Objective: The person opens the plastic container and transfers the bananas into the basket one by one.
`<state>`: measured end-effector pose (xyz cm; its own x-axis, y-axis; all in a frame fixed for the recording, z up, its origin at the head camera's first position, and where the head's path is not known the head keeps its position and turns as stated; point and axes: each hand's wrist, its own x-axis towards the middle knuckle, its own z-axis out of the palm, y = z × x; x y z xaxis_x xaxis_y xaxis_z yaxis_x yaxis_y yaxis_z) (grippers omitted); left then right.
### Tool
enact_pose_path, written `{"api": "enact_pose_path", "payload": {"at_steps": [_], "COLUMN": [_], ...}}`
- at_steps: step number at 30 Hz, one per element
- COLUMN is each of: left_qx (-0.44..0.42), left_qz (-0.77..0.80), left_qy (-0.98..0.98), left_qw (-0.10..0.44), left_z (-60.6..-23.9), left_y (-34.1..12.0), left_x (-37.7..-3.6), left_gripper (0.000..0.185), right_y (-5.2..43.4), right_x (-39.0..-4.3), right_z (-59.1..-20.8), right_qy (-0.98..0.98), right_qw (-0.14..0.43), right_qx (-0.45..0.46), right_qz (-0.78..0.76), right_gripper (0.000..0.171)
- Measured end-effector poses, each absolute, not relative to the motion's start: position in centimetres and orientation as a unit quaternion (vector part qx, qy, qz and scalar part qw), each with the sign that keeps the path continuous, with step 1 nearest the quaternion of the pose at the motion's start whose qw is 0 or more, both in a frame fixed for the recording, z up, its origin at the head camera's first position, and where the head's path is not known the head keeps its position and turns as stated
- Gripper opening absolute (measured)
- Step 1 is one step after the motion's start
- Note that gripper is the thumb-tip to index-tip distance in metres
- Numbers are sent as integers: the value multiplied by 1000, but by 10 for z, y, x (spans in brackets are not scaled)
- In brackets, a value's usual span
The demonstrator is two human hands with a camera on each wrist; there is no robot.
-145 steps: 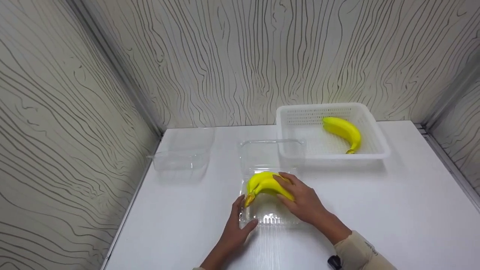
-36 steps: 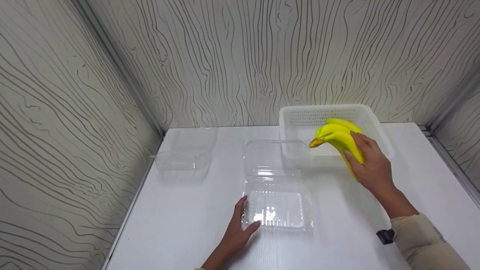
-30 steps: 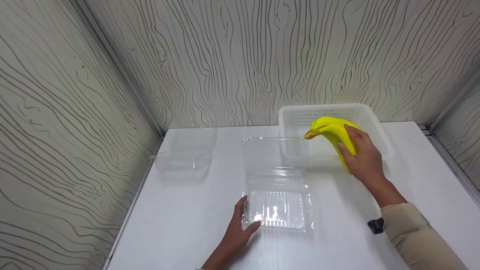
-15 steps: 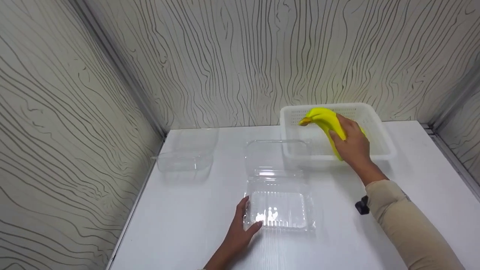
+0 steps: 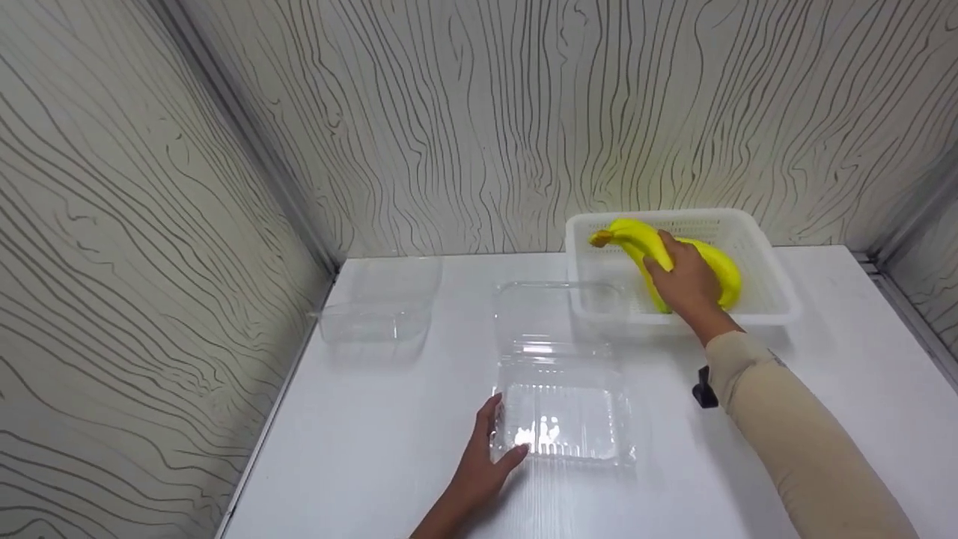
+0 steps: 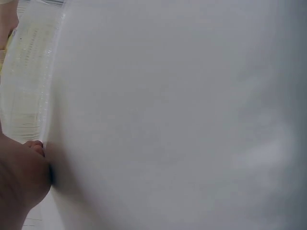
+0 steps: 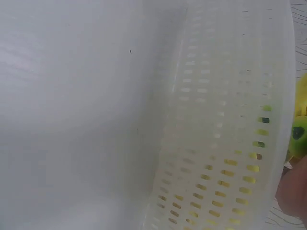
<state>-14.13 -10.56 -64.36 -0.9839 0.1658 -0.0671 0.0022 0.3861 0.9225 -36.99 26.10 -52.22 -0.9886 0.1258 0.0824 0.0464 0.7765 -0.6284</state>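
My right hand (image 5: 685, 277) grips a small bunch of bananas (image 5: 636, 243) by its body, over the white perforated basket (image 5: 782, 317). The brown stem points left. Another banana (image 5: 726, 277) lies in the basket, partly behind that hand. In the right wrist view, a green banana end (image 7: 298, 136) shows beyond the basket wall (image 7: 216, 115). My left hand (image 5: 477, 468) holds the near left corner of a clear plastic clamshell container (image 5: 565, 419), fingers along its left side and thumb at its front edge. The container's lid (image 5: 557, 307) is folded back.
A second clear clamshell container (image 5: 370, 323) stands at the left of the white table (image 5: 389, 449), its lid up. Patterned walls (image 5: 479, 127) enclose the table at the back and sides. A black wrist device (image 5: 703, 391) hangs under the right sleeve.
The bananas were in the clamshell container, with the right hand on them; they have since moved right and back over the basket, shifting slightly further left lately. The left hand stays at the container.
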Motion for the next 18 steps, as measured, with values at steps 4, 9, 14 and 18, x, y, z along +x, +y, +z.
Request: {"api": "enact_pose_path", "payload": {"at_steps": [4, 9, 14, 18], "left_qx": [50, 34, 26, 33], "left_qz": [554, 554, 559, 560], "left_qy": [828, 828, 824, 823], "left_qw": [72, 78, 86, 83], "left_z": [-643, -641, -641, -642], "left_y": [-104, -102, -101, -103], "left_x": [-142, -142, -142, -142], "left_gripper": [90, 92, 93, 92], "right_y": [260, 262, 267, 270], "right_x": [-376, -383, -387, -388], "right_z": [-524, -526, -527, -529], "right_qy": [-949, -952, -954, -952], "right_qw": [30, 10, -20, -38], "right_qx": [-52, -53, -49, -53], "right_qz": [311, 300, 296, 300], "right_gripper": [74, 73, 72, 72]}}
